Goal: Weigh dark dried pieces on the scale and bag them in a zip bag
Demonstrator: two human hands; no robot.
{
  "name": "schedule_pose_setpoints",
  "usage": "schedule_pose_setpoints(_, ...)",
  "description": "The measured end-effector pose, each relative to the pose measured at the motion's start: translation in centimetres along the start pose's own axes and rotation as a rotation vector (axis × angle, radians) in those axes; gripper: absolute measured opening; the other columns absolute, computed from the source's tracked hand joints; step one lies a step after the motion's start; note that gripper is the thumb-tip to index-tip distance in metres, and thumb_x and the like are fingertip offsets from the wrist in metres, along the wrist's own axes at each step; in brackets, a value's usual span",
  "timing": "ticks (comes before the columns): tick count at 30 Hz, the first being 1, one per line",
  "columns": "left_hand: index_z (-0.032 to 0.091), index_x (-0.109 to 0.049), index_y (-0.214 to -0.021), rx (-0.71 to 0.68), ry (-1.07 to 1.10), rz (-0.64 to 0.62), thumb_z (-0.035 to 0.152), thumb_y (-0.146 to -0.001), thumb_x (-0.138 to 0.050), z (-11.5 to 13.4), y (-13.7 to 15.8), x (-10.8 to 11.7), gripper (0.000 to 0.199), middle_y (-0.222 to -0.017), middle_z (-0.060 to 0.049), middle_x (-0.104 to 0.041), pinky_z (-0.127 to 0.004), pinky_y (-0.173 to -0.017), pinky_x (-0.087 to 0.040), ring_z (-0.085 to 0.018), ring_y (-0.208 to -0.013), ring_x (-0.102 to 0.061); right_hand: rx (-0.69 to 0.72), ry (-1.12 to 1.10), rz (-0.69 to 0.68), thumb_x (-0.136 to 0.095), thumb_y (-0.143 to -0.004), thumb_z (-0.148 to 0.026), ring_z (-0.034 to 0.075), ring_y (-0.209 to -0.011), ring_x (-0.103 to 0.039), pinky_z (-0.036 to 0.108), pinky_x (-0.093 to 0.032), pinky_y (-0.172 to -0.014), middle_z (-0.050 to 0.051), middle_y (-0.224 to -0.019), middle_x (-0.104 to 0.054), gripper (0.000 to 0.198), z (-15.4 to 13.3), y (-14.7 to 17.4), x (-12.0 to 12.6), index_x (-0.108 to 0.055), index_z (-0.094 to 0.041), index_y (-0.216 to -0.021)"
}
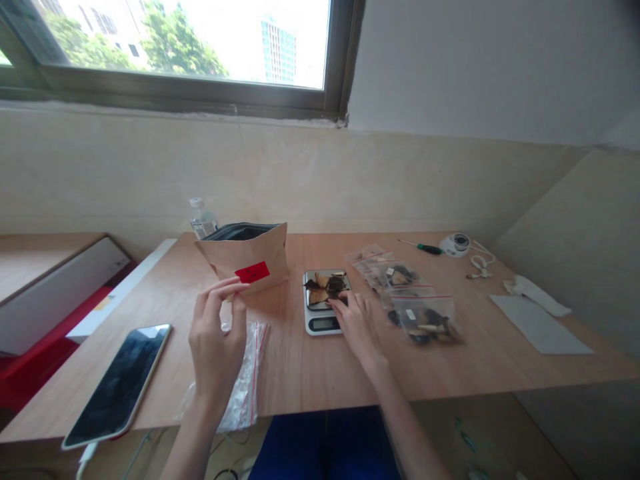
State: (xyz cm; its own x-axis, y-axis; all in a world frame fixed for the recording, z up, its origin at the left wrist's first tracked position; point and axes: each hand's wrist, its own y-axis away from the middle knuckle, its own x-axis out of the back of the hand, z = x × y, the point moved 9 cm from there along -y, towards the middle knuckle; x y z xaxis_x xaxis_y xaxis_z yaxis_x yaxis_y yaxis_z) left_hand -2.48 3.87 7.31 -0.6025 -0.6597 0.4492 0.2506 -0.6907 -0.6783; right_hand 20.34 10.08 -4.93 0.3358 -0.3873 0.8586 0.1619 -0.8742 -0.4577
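A small white kitchen scale point(311, 325) stands in the middle of the table, its display facing me. Dried tan and dark brown pieces point(319, 294), resembling dried mushroom, lie heaped on its metal plate. My right hand point(356, 323) reaches over the plate's right edge, thumb and fingertips closing on a dark piece in the heap. In front of a brown paper bag point(250, 257) with a red label point(253, 272), my left hand point(219, 333) is raised with fingers loosely bent and the thumb apart, holding nothing visible. The bag stands upright with its top open. Clear zip bags point(247, 380) lie beneath and beside my left hand.
Filled zip bags point(425, 317) of dried pieces lie right of the scale. A phone point(120, 383) lies at the left, a water bottle point(201, 219) behind the paper bag. Farther right are a screwdriver point(429, 249), a white camera point(455, 245) with cable, and a white sheet point(540, 325).
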Motion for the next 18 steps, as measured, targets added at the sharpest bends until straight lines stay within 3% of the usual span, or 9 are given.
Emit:
schedule_pose_setpoints(3,0.020,-0.059,-0.093,0.069,-0.022,-0.090,0.030,-0.088,-0.042,-2.4,1.9,-0.6,0.020,-0.099,-0.006,-0.062,-0.038,-0.089,-0.045,-0.022,-0.100,-0.058,-0.030,-0.028,0.022,-0.044,-0.091,-0.019,0.025,-0.095,-0.051,0.039,-0.040,-0.078,0.011,-0.109,-0.059,0.028,0.0,1.1,0.9,-0.065,-0.024,-0.110)
schedule_pose_setpoints(7,0.021,-0.060,-0.093,0.229,-0.055,-0.335,0.038,-0.086,-0.041,-7.8,6.7,-2.9,0.026,-0.097,-0.007,-0.061,-0.039,-0.077,-0.050,-0.023,-0.087,-0.061,-0.083,-0.178,0.046,-0.043,-0.091,-0.015,0.023,-0.094,-0.053,0.039,-0.040,-0.083,0.010,-0.110,-0.057,0.029,-0.7,4.1,2.5,-0.063,-0.022,-0.111)
schedule_pose_setpoints(9,0.020,-0.062,-0.093,0.229,-0.070,-0.410,0.042,-0.083,-0.043,-10.1,9.4,-4.0,0.030,-0.092,-0.008,-0.060,-0.041,-0.074,-0.052,-0.025,-0.083,-0.062,-0.085,-0.269,0.030,-0.041,-0.090,-0.012,0.021,-0.093,-0.053,0.038,-0.041,-0.084,0.008,-0.107,-0.057,0.030,-1.6,5.7,2.7,-0.063,-0.023,-0.107)
schedule_pose_setpoints(11,0.018,-0.062,-0.094,0.201,-0.112,-0.402,0.046,-0.081,-0.046,-11.6,11.4,-4.3,0.035,-0.088,-0.009,-0.059,-0.044,-0.075,-0.051,-0.027,-0.082,-0.061,-0.076,-0.353,-0.017,-0.041,-0.088,-0.008,0.020,-0.093,-0.054,0.037,-0.042,-0.084,0.007,-0.106,-0.057,0.032,-2.9,7.0,2.3,-0.062,-0.024,-0.106)
schedule_pose_setpoints(15,0.017,-0.062,-0.097,0.155,-0.195,-0.355,0.056,-0.078,-0.048,-12.1,13.0,-4.2,0.045,-0.095,-0.013,-0.059,-0.048,-0.078,-0.050,-0.030,-0.088,-0.060,-0.061,-0.498,-0.135,-0.042,-0.086,-0.004,0.020,-0.093,-0.054,0.037,-0.045,-0.083,0.006,-0.106,-0.056,0.035,-5.7,8.5,1.1,-0.062,-0.027,-0.104)
schedule_pose_setpoints(18,0.019,-0.062,-0.093,0.178,-0.203,-0.389,0.058,-0.078,-0.047,-11.7,12.9,-4.3,0.045,-0.096,-0.012,-0.059,-0.046,-0.076,-0.050,-0.030,-0.088,-0.060,-0.054,-0.605,-0.199,-0.043,-0.085,-0.003,0.019,-0.095,-0.054,0.034,-0.047,-0.084,0.005,-0.103,-0.056,0.035,-7.5,8.8,0.7,-0.062,-0.026,-0.102)
